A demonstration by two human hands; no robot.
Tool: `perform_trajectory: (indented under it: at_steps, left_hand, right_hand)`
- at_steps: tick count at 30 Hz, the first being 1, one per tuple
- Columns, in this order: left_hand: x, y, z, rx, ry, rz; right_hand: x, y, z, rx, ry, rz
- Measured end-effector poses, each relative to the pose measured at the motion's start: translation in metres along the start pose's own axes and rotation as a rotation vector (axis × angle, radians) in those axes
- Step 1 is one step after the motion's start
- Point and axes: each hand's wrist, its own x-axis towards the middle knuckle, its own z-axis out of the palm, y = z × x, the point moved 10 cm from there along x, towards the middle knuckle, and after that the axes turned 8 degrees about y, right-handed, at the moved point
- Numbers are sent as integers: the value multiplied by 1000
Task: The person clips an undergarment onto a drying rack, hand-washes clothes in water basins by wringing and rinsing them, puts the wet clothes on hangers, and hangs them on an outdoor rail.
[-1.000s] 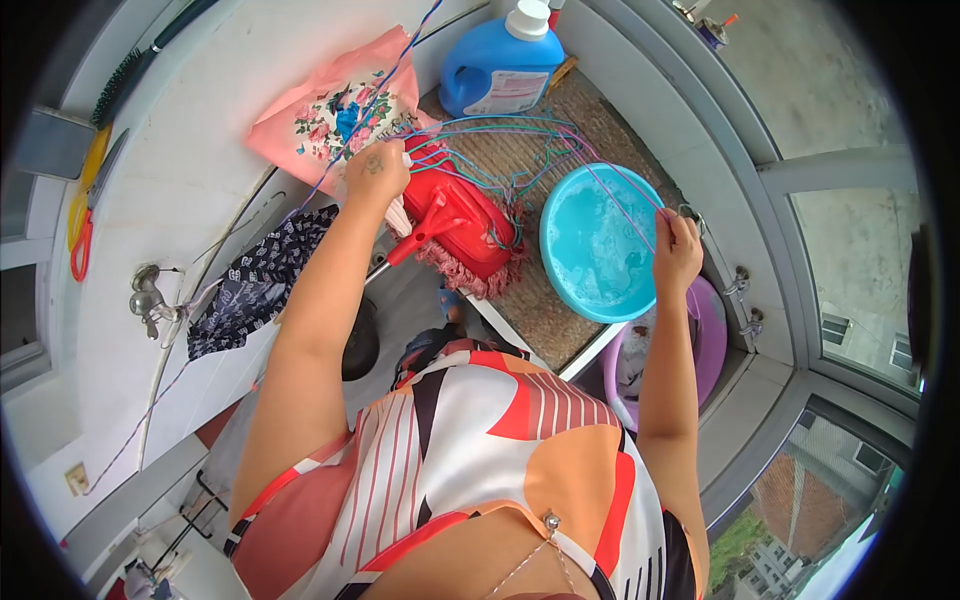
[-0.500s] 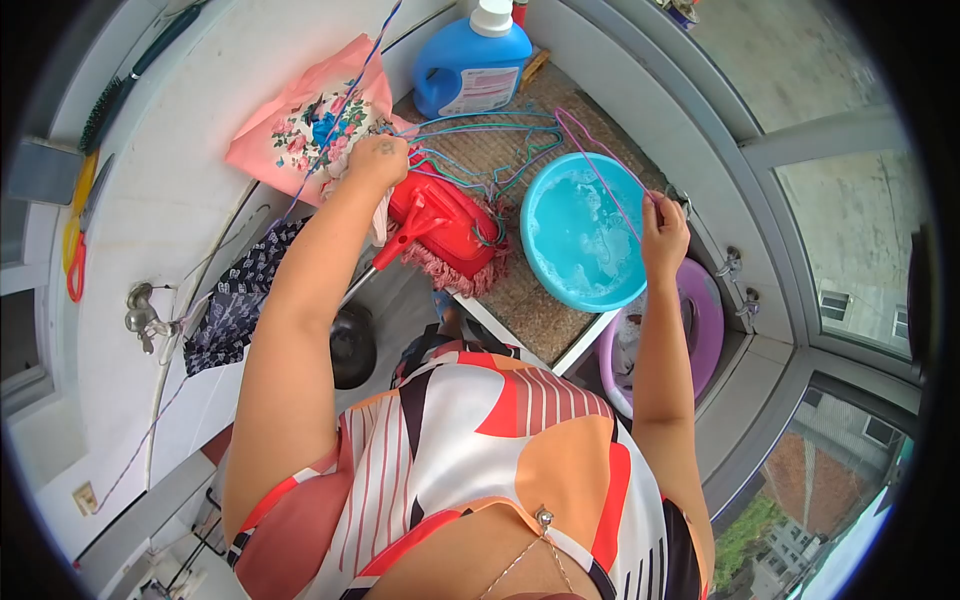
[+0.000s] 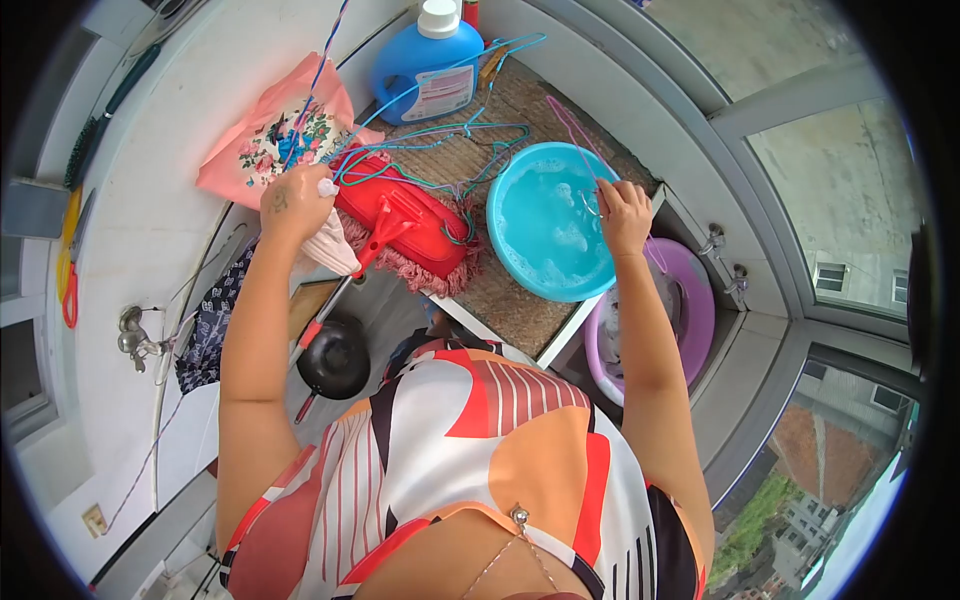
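Observation:
My left hand (image 3: pixel 295 203) is closed at the left, in front of a pink floral cloth or bag (image 3: pixel 250 140). Blue and teal wire hangers (image 3: pixel 425 135) fan out to the right from its fist. A pale pink cloth (image 3: pixel 332 247) hangs from the same fist; its upper part is hidden. My right hand (image 3: pixel 625 217) pinches a pink-purple wire hanger (image 3: pixel 572 128) above the right rim of a turquoise basin (image 3: pixel 508 255) of sudsy water. The hanger's metal hook shows just left of my fingers.
A red mop head (image 3: pixel 425 235) lies between my arms. Behind it stands a blue detergent jug (image 3: pixel 430 75). A purple tub (image 3: pixel 690 340) is in the sink at right, near wall taps (image 3: pixel 738 283). A black pan (image 3: pixel 335 358) sits low at left, below a dark patterned cloth (image 3: pixel 212 330).
My left hand has moved left and slightly down with the hangers and pale cloth, and one hanger now rises past the jug. The right hand has shifted slightly left with the pink-purple hanger.

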Motion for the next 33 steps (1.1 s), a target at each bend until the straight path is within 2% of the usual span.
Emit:
perform_trajectory:
  at_steps: [3,6,7,10,12,14,17,18,20,22,23,26,28,30,33]
  left_hand:
    - [-27,12,-12,-163,-22,25]
    - [-50,16,-12,-293,-105,-82]
    - [-56,25,-20,-307,-51,-46]
    - [-72,52,-36,-340,-7,3]
    - [-84,70,-41,-367,70,17]
    - [-95,97,-50,-318,172,75]
    - [-117,133,-44,-232,226,121]
    - [-124,140,-46,-311,283,118]
    - [-135,124,-41,-704,310,-63]
    - [-155,90,-32,-1265,291,-397]
    - [-167,77,-26,-1547,288,-558]
    - [-200,59,-50,-1841,430,-545]
    - [-221,52,-50,-1944,453,-671]
    - [-237,52,-43,-2040,476,-800]
    - [-257,50,-35,-2062,470,-843]
  right_hand:
    - [-34,1,40,-40,-162,-27]
    - [-41,6,49,-30,-144,57]
    - [-41,5,53,12,-199,47]
    - [1,-17,-5,185,28,124]
    - [42,-54,-57,466,80,168]
    - [51,-86,-62,1123,-74,508]
    - [70,-114,-74,1815,102,872]
    - [76,-114,-81,1894,113,900]
    - [92,-108,-96,2060,142,947]
    - [112,-106,-116,2008,10,861]
    - [115,-107,-124,1883,-158,730]
    - [86,-128,-129,1643,-445,537]
    - [49,-170,-138,1567,-527,271]
    - [11,-209,-162,1474,-678,161]
    - [-14,-247,-188,1541,-636,161]
